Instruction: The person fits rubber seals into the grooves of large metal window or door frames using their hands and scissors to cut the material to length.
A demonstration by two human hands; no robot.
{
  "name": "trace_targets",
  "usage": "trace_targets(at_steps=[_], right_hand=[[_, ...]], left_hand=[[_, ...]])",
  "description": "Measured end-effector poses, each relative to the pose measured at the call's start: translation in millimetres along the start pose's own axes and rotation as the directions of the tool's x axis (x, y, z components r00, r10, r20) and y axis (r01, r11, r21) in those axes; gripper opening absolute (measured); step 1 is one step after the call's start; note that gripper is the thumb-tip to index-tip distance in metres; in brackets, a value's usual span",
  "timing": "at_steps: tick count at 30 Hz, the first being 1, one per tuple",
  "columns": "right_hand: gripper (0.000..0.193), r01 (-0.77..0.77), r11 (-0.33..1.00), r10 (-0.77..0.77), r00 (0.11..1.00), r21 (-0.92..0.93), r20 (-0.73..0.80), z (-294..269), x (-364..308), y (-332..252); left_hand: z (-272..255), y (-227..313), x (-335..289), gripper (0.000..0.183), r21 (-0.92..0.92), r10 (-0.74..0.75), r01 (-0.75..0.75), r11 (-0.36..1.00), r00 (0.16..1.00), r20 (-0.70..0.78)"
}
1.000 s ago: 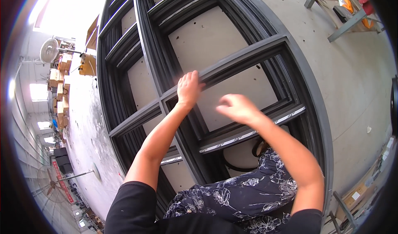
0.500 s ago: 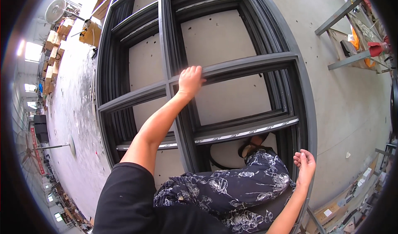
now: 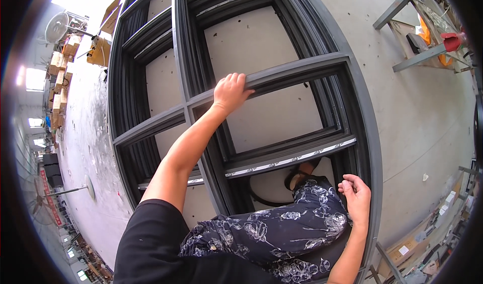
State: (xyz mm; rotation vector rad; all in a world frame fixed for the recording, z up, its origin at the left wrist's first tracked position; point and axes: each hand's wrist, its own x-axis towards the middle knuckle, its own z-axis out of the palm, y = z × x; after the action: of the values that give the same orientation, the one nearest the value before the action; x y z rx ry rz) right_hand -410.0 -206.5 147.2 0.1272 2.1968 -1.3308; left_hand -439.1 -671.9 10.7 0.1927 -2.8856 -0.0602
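A large stack of dark grey window frames (image 3: 265, 75) fills the middle, its bars crossing below the top of the view. My left hand (image 3: 231, 91) is closed over the top crossbar, just right of where it meets the long upright bar. Near the right side of the stack, my right hand (image 3: 357, 198) hovers beside my knee, its fingers loosely bent and a little apart, with nothing visible in them. A lower rail (image 3: 292, 156) carries a pale printed strip. My leg in patterned trousers (image 3: 282, 223) reaches into the lowest opening.
A pedestal fan (image 3: 57, 27) and stacked cartons (image 3: 60, 90) stand at the far left, with another fan (image 3: 88, 187) lower down. At the upper right is a metal-legged rack (image 3: 420, 57) with a red wrapped piece. Long cartons and scraps (image 3: 402, 251) lie lower right.
The view has shifted, so the frames sit slightly further left and higher. My right hand has moved left, toward my knee, and turned. My left hand keeps its hold on the crossbar.
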Motion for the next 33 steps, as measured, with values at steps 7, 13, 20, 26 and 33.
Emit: trace_targets(at_steps=[7,13,20,26,33], right_hand=[[0.029,0.018,0.997,-0.017,1.0,-0.076,0.026,-1.9,-2.4,-2.3],[0.031,0.053,0.991,-0.045,0.997,-0.121,0.071,-5.4,-7.7,-6.4],[0.034,0.103,0.979,-0.091,0.993,-0.178,0.078,-5.2,-9.7,-17.3],[0.037,0.136,0.975,-0.113,0.985,-0.177,0.134,1.0,-12.9,-16.7],[0.037,0.095,0.95,-0.075,0.994,-0.297,0.08,-9.5,-13.2,-4.6]], left_hand=[[9.2,15.7,20.5,0.054,0.004,-0.015,0.015,1.0,1.0,0.01],[23.4,64.8,62.9,0.05,-0.083,-0.001,0.002,0.997,1.0,0.012],[37.1,113.2,105.0,0.049,-0.082,-0.004,0.003,0.997,1.0,-0.009],[39.3,139.7,125.0,0.053,-0.064,-0.083,0.081,0.995,0.996,-0.035],[31.6,134.3,126.5,0.05,-0.071,-0.065,0.073,0.995,0.992,0.111]])
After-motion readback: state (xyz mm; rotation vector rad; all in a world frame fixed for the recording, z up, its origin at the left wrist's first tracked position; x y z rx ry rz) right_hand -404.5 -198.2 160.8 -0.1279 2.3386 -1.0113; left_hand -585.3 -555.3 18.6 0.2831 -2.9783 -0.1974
